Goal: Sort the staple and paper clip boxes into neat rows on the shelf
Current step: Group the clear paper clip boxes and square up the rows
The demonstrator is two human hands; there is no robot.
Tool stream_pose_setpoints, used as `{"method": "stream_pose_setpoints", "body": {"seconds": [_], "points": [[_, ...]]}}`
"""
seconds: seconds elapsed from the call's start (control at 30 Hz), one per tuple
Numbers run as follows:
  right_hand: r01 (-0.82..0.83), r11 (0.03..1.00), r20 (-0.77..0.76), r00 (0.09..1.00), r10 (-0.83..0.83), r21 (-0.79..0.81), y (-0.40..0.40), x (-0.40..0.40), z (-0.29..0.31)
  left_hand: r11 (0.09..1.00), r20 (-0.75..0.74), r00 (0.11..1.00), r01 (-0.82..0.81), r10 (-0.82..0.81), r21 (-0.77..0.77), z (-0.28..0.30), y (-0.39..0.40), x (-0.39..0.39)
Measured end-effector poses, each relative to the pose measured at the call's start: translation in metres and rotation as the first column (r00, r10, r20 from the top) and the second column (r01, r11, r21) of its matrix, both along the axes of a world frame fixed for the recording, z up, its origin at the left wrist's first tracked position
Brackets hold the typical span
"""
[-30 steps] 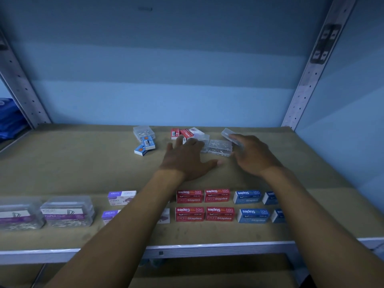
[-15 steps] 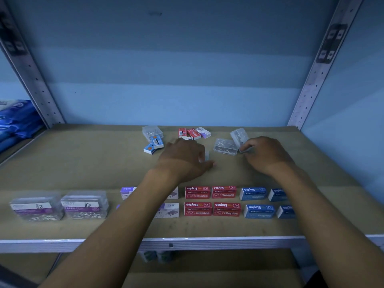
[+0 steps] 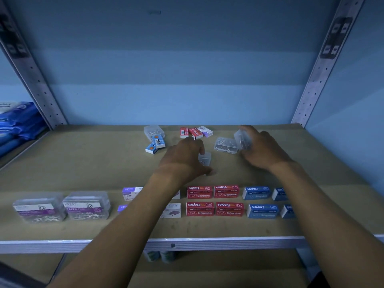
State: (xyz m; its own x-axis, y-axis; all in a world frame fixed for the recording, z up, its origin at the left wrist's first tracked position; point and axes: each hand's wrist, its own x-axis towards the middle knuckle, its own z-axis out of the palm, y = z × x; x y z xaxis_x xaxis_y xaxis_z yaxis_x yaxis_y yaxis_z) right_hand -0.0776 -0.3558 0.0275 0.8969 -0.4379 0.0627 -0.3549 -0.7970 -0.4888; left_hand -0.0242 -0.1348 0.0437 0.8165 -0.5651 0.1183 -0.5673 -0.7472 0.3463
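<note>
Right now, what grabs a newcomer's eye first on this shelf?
The two hands mid-shelf: the left hand grips a small clear box, the right hand holds a clear box lifted and tilted. Next, the neat double row of red staple boxes and blue staple boxes near the front edge, against the loose jumble at the back.

Each hand (image 3: 182,156) (image 3: 262,149) grips a clear clip box (image 3: 204,159) (image 3: 242,139) above the shelf (image 3: 83,159).

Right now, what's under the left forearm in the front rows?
The left forearm crosses the purple-and-white staple boxes. Only their ends show on either side; how many lie beneath is hidden. The red staple boxes beside them are fully visible.
</note>
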Motion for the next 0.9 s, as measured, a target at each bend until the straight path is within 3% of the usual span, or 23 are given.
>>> {"method": "stream_pose_setpoints", "body": {"seconds": [0.37, 0.5, 0.73, 0.9], "points": [[-0.024, 0.999, 0.172, 0.985, 0.031, -0.042, 0.004, 0.005, 0.000, 0.995, -0.098, 0.990, 0.095, -0.098, -0.033, 0.001, 0.009, 0.006], [-0.007, 0.999, 0.241, 0.971, -0.001, 0.032, -0.002, -0.003, 0.006, 0.985, -0.166, 0.975, 0.135, -0.151, -0.104, 0.004, 0.021, 0.010], [-0.028, 0.981, 0.255, 0.967, -0.023, 0.194, -0.003, -0.015, 0.020, 0.971, -0.261, 0.954, 0.092, -0.150, -0.222, 0.001, 0.035, 0.025], [-0.143, 0.982, 0.192, 0.974, 0.118, 0.121, 0.008, -0.024, 0.024, 0.978, -0.220, 0.969, 0.069, -0.113, -0.198, -0.007, 0.036, 0.032]]}}
